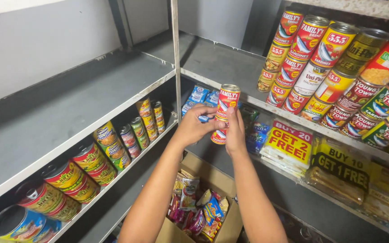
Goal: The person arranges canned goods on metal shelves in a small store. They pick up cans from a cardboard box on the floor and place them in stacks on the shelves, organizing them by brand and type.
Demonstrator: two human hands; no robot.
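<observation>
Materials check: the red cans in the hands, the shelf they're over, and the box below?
Two stacked red cylindrical cans, held between left hand and right hand: likely metal, going by the silvery ribbed lid; glossy printed label, paper or lacquer unclear. Grey shelf board: matte painted surface with a pale metal-looking edge strip; core unclear. Brown open box: corrugated cardboard by its dull brown flaps.

Light is even and fairly bright, falling from above and in front of the grey metal shelves (68,112). The recesses beneath each shelf board sink into deep shadow, darkest at the lower left. Glossy highlights glint on the stacked red and yellow tin cans (325,67) and on the clear plastic-wrapped yellow packets (338,175). Straight shelf edges bow outward near the borders, a wide-angle distortion. The corners look slightly soft.
</observation>
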